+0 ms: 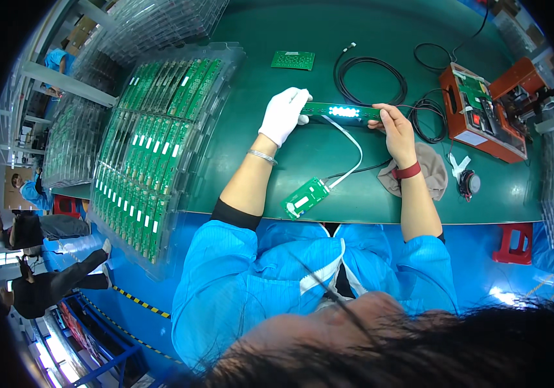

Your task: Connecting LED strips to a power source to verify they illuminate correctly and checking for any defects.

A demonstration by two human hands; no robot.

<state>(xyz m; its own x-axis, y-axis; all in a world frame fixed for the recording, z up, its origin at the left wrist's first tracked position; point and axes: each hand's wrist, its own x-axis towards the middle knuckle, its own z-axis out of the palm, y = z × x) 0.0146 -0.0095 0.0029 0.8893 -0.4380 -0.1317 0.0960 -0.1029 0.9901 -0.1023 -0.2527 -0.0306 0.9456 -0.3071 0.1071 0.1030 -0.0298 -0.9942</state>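
Note:
Between my hands is a long, narrow green circuit board [321, 108] with a cluster of white lights glowing near its middle. My left hand [283, 115], in a white glove, grips its left end. Bare fingers of my right hand [396, 132] pinch the right end. From the lit board a white ribbon cable [356, 147] curves down to a smaller green circuit board [307, 198] lying near the table's front edge. Farther back, another green board [293, 60] lies flat on the green table [251, 129].
Clear plastic trays [154, 149] filled with green boards stand at the left. A coiled black cable [371, 61] lies behind my hands. On the right are an orange test device [481, 116], a grey-brown cloth [429, 171] and a small round speaker-like part [469, 183]. People are in the left background.

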